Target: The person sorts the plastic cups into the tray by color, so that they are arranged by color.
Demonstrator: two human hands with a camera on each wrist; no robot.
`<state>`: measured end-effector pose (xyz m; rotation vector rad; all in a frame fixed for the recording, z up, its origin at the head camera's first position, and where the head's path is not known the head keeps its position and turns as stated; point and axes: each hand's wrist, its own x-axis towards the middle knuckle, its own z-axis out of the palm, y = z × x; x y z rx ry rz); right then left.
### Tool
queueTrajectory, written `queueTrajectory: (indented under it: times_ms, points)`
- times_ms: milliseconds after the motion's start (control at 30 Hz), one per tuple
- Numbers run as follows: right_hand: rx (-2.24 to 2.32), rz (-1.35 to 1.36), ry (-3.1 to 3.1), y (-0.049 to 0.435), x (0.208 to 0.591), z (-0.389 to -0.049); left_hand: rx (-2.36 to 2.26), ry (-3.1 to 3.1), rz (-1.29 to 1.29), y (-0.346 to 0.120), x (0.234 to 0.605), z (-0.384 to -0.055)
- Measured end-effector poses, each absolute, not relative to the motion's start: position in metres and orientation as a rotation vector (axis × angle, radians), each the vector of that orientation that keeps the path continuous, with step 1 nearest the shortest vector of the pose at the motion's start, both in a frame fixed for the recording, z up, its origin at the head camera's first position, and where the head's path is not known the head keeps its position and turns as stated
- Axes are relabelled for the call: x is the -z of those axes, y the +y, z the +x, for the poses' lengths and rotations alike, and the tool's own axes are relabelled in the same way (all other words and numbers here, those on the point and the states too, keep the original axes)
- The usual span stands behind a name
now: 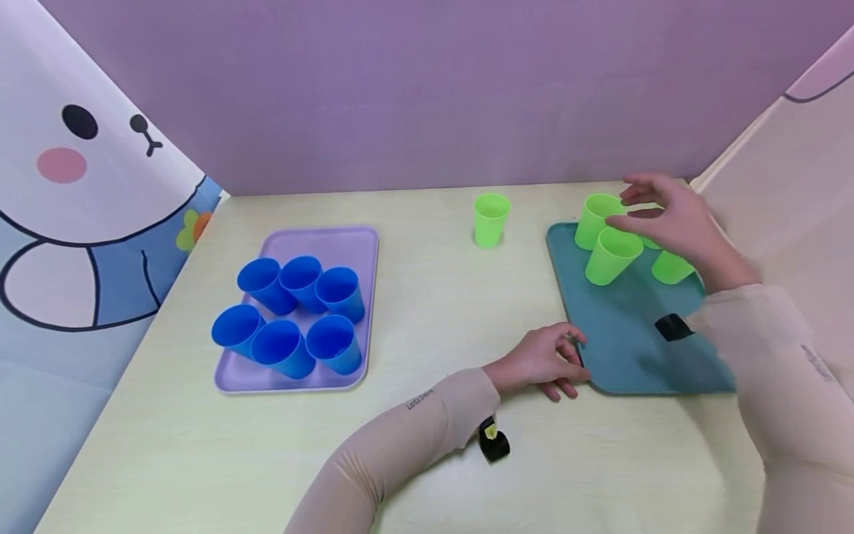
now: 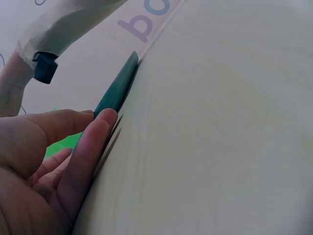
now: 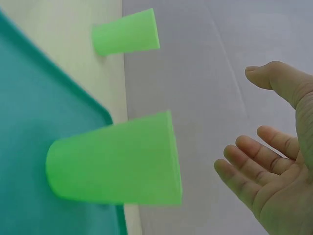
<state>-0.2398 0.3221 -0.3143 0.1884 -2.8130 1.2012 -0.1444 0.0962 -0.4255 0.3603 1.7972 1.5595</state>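
My right hand [image 1: 670, 222] hovers over the back of a teal tray [image 1: 640, 334], with thumb and fingers apart and nothing between them. Just below it several lime-green cups stand on the tray, the front one [image 1: 614, 256] leaning close to a back one [image 1: 597, 221]; others are partly hidden by the hand. In the right wrist view a green cup [image 3: 117, 161] stands apart from the fingers [image 3: 244, 166]. At the tray's near-left corner, my left hand [image 1: 543, 360] pinches the rim [image 2: 117, 90] between thumb and finger.
A single green cup [image 1: 491, 221] stands on the table left of the teal tray. Farther left, a lilac tray [image 1: 293, 382] carries several blue cups [image 1: 283, 348] in two rows. A purple wall [image 1: 427, 96] closes off the back, and printed side panels [image 1: 113, 245] flank the table.
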Motion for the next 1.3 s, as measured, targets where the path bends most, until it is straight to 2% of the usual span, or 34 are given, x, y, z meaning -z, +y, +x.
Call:
queueTrajectory:
  times_ms: [633,1300]
  points:
    - [-1.201,0.402,-2.865,0.274,0.304,-0.282,-1.55,1.783,0.361,0.099,0.428,-0.145]
    - [-1.368,0.52,-2.927,0.226,0.342,-0.329,-1.563,1.781,0.363,0.094,0.427,-0.144]
